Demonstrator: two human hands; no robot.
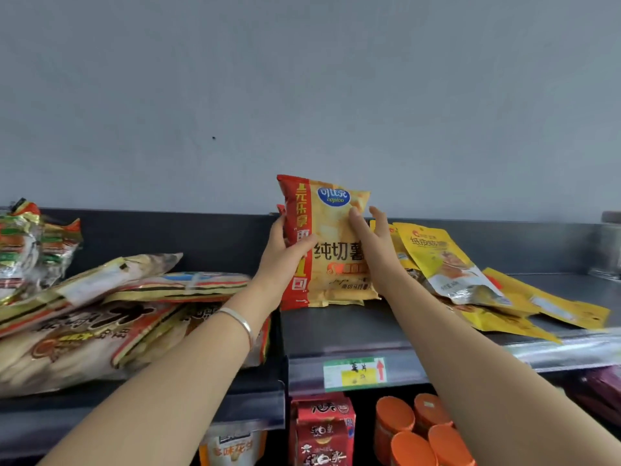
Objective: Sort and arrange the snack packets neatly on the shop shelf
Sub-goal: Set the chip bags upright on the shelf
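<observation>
Lower shelf, bottom of frame: orange-lidded tubs [413, 432] and a red carton [322, 432] stand under my arms; neither belongs to this step.
Price label: a green and yellow price label [354, 373] sits on the front lip of the shelf [336, 327], just below the packet; I'd use it as my centring mark.
Left hand: my left hand [285, 250] grips the packet's red left edge, thumb on the face, fingers curled behind; a silver bracelet [240, 322] is on that wrist.
Right hand: my right hand [373, 237] pinches the upper right edge, thumb on the front, fingers reaching past the side.
Chip packet: the chip packet [331, 250] stands upright at frame centre, bottom seam on the shelf; another red packet edge shows just behind it.
How I'd do it: square the face to the front and push back evenly with both hands; let go gently, since an air-filled bag may tip.
Right of centre: yellow pouches [443, 260] lie slumped and overlapping beside my right wrist; I'd avoid brushing them.
Left of frame: a pile of large packets [100, 314] lies flat and unsorted.
</observation>
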